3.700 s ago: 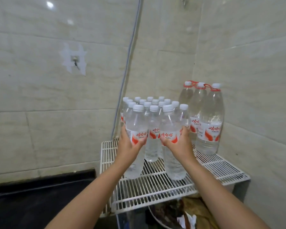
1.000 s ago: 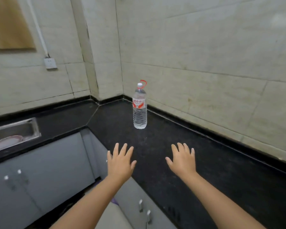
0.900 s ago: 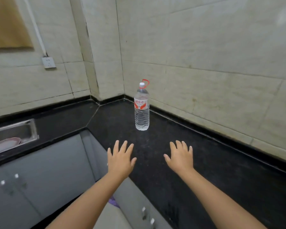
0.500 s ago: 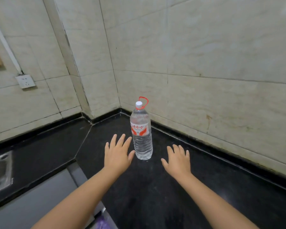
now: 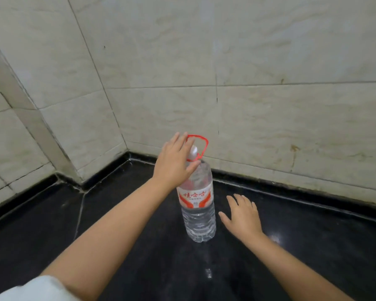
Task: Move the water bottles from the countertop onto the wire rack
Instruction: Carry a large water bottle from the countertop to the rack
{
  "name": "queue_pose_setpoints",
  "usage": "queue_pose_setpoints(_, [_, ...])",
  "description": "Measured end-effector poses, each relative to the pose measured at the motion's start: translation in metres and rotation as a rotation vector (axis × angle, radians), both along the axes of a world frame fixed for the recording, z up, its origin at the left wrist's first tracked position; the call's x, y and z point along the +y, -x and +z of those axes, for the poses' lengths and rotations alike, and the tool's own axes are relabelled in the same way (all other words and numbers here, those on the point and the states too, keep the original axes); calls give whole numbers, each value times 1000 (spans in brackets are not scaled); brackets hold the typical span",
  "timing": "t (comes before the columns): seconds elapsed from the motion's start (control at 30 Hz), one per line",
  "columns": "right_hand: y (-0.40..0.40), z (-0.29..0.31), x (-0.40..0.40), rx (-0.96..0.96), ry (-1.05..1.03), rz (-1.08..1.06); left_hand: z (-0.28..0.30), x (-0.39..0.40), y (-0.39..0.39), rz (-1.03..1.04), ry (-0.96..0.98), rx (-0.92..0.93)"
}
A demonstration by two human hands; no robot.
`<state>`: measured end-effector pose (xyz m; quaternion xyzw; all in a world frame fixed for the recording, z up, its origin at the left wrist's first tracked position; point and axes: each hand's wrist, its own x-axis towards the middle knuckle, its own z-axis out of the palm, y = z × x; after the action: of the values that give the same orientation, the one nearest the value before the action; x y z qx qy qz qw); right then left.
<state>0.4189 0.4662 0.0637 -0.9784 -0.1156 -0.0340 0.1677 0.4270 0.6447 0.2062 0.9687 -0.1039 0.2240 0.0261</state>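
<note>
One large clear water bottle (image 5: 197,211) with a red and white label, a white cap and a red carry loop stands upright on the black countertop (image 5: 117,246). My left hand (image 5: 174,162) is up at the bottle's neck with fingers spread and straight, covering part of the cap and shoulder; it does not grip the bottle. My right hand (image 5: 242,216) hovers open just right of the bottle's lower body, fingers spread, apart from it. The wire rack is out of view.
Beige tiled walls (image 5: 248,105) meet in a corner behind the bottle, with a black upstand along the counter's back edge. A white sleeve (image 5: 30,290) shows at the bottom left.
I have come closer to the bottle. My left hand rose from beside its lower body to the neck and cap. My right hand stayed low, now nearer the bottle's right side.
</note>
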Motion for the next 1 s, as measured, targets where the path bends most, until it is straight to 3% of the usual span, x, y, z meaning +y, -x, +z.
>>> queue_pose_setpoints(0.13, [-3, -22, 34, 92, -116, -68, -7, 25, -26, -276, 84, 14])
queue_pose_setpoints(0.3, [-4, -32, 62, 231, -538, -72, -13, 49, -43, -421, 236, 0])
queue_pose_setpoints(0.4, [-10, -30, 75, 321, -699, -87, -11, 70, -56, -408, 374, 57])
queue_pose_setpoints(0.53, [-29, -32, 98, 384, -815, -121, -21, 114, -69, -230, 506, 89])
queue_pose_setpoints(0.7, [-61, -45, 132, 328, -478, -176, -62, 185, -57, 89, 833, 102])
queue_pose_setpoints(0.8, [-74, -47, 156, 238, -201, -125, -104, 226, -26, 368, 1010, 123])
queue_pose_setpoints(0.87, [-81, -48, 170, 195, 15, -25, -134, 241, 6, 560, 1085, 237])
queue_pose_setpoints(0.93, [-83, -52, 187, 129, 212, 113, -169, 243, 42, 672, 1037, 392])
queue_pose_setpoints(1.0, [-81, -55, 199, 36, 246, 147, -196, 235, 67, 664, 874, 423])
